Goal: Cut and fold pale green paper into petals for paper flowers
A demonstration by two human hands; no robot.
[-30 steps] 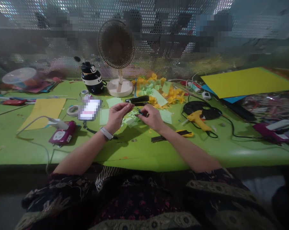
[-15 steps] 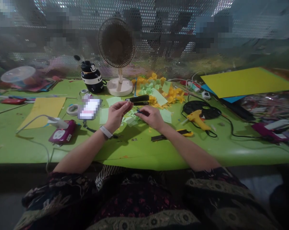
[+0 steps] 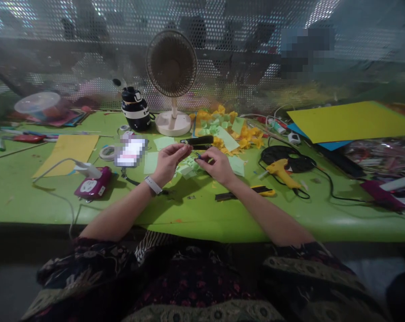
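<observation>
My left hand (image 3: 169, 163), with a pale watch band on its wrist, is raised over the middle of the table, thumb and fingertips pinched together. What it pinches is too small to make out. Close on its right, my right hand (image 3: 217, 166) is closed in a pinch on a small dark bluish piece (image 3: 198, 156), whose kind I cannot tell. The fingertips of the two hands are a short gap apart. Just behind them lies a black stapler (image 3: 197, 140), partly hidden by the fingers. Light green paper pieces (image 3: 188, 171) lie beneath the hands.
Yellow paper flowers (image 3: 252, 135) are heaped behind my right hand. A yellow glue gun (image 3: 283, 173) and a cutter knife (image 3: 263, 190) lie to the right. A fan (image 3: 173, 123), a black bottle (image 3: 135, 117), a phone (image 3: 131, 151) and a purple power socket (image 3: 94, 184) stand or lie leftward.
The whole view has shifted, so things appear slightly farther right. Both hands keep their pinched poses over the green paper, with only slight finger movement.
</observation>
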